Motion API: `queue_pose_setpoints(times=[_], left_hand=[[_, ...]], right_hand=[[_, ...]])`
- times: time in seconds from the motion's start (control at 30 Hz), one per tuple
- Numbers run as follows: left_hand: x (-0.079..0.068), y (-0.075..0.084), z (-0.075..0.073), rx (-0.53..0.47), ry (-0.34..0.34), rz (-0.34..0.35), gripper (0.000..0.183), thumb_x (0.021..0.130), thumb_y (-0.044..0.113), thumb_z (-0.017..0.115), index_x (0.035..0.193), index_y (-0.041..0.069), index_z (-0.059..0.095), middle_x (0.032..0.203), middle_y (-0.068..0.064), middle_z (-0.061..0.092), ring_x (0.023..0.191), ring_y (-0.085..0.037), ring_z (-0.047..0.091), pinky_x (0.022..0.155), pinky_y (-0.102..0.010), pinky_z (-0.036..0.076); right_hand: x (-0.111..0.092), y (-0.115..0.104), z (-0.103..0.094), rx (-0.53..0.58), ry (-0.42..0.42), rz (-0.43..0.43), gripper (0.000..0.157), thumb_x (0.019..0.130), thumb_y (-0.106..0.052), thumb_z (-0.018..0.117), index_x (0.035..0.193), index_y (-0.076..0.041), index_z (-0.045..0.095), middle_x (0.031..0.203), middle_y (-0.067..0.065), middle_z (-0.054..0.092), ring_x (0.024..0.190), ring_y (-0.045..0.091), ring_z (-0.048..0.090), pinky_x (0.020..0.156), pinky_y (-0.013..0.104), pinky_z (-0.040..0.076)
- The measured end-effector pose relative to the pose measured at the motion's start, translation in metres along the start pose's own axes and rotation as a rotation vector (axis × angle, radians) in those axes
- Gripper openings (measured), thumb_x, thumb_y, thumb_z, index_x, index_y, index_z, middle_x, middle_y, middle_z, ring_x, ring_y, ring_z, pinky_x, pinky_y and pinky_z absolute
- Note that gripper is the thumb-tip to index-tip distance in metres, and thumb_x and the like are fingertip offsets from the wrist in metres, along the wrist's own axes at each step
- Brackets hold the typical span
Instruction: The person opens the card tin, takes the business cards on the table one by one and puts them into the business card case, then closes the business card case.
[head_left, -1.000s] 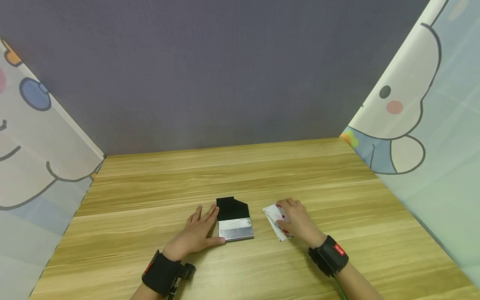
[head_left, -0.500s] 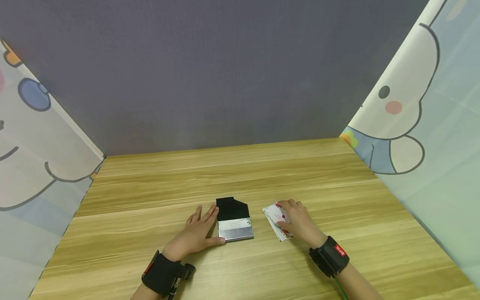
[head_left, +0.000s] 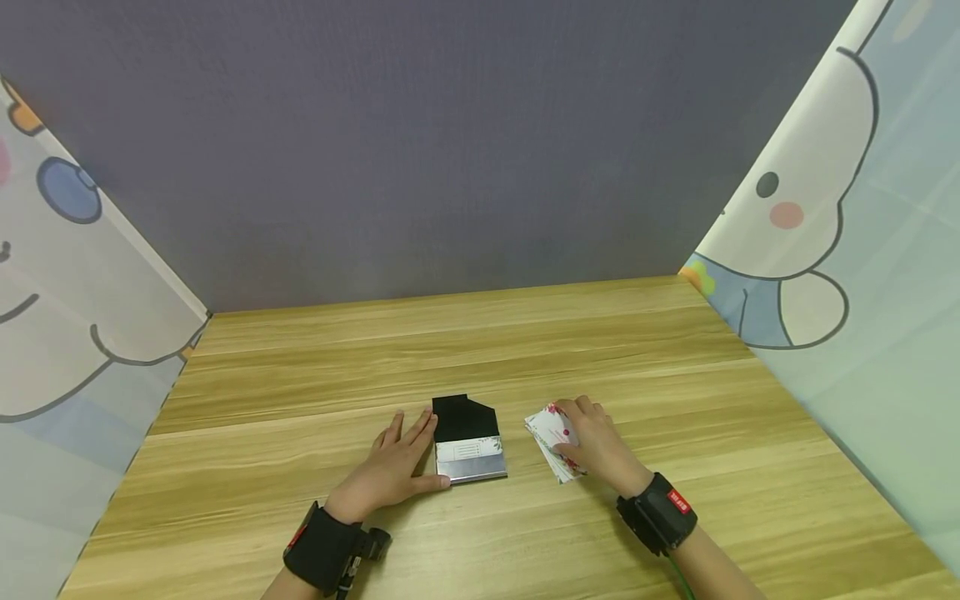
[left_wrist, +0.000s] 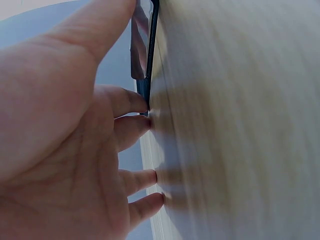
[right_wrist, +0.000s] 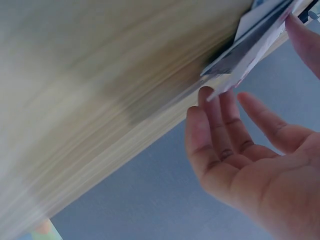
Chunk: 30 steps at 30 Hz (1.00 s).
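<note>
A metal business card case point(head_left: 471, 469) lies on the table with its black lid point(head_left: 459, 421) folded back, and a white printed card point(head_left: 467, 450) shows inside it. Spread flat beside it, my left hand point(head_left: 393, 471) touches its left side with the forefinger and its front corner with the thumb. In the left wrist view the case point(left_wrist: 142, 50) is seen edge-on by the thumb. To the right, my right hand point(head_left: 600, 446) pinches a fanned stack of flower-printed business cards point(head_left: 551, 429) between thumb and fingers. The right wrist view shows the stack point(right_wrist: 250, 65) tilted, its cards slightly apart.
Under everything is a wood-grain table point(head_left: 360, 350). A grey panel point(head_left: 450, 150) rises at its back edge, and cartoon-printed sheets point(head_left: 795, 250) flank it on both sides. Each wrist wears a black strap point(head_left: 658, 512).
Both hands and the case stay where they were. The fanned cards under the right hand have shifted only slightly.
</note>
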<state>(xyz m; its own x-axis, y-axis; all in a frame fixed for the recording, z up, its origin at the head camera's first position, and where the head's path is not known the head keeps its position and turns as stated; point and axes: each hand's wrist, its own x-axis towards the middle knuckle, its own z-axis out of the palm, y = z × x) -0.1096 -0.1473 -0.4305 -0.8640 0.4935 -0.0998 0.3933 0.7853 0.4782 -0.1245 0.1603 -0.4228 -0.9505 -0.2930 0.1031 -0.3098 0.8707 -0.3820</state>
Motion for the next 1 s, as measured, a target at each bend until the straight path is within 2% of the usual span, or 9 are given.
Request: queue_pose_setpoints(times=[0.27,0.5,0.73,1.0], left_hand=[[-0.0006,0.0007,-0.0002,-0.003,0.0,-0.001,0.089,0.08,0.052,0.059,0.143,0.002,0.022,0.152,-0.017,0.017,0.132,-0.05,0.002,0.103,-0.068,0.016],[-0.0007,0.001,-0.0003,0.001,0.003,-0.004,0.089,0.08,0.053,0.059,0.143,0.001,0.023,0.152,-0.017,0.018,0.132,-0.05,0.003,0.103,-0.067,0.017],[-0.0006,0.0024,-0.001,0.002,0.012,-0.005,0.088,0.08,0.051,0.06,0.143,0.001,0.023,0.151,-0.018,0.019,0.132,-0.051,0.003,0.103,-0.067,0.017],[-0.0011,0.0029,-0.0009,0.001,0.015,-0.005,0.088,0.08,0.05,0.061,0.143,0.001,0.023,0.151,-0.017,0.019,0.132,-0.05,0.003,0.102,-0.068,0.018]], right_hand=[[-0.0005,-0.0011,-0.001,0.034,-0.013,0.023,0.061,0.068,-0.009,0.077,0.12,0.009,0.05,0.103,0.019,0.048,0.079,0.023,0.044,0.067,0.037,0.045],[0.001,-0.0032,-0.0022,0.095,-0.043,0.047,0.057,0.072,-0.004,0.073,0.123,0.005,0.048,0.102,0.017,0.053,0.074,0.019,0.049,0.063,0.035,0.048],[0.0027,-0.0033,-0.0021,0.096,0.05,-0.061,0.044,0.076,0.015,0.059,0.118,0.005,0.051,0.102,0.02,0.06,0.085,0.023,0.056,0.067,0.038,0.051],[0.0036,-0.0028,-0.0021,0.102,0.127,-0.102,0.042,0.076,0.018,0.055,0.116,0.005,0.053,0.106,0.022,0.062,0.088,0.027,0.059,0.068,0.04,0.054]])
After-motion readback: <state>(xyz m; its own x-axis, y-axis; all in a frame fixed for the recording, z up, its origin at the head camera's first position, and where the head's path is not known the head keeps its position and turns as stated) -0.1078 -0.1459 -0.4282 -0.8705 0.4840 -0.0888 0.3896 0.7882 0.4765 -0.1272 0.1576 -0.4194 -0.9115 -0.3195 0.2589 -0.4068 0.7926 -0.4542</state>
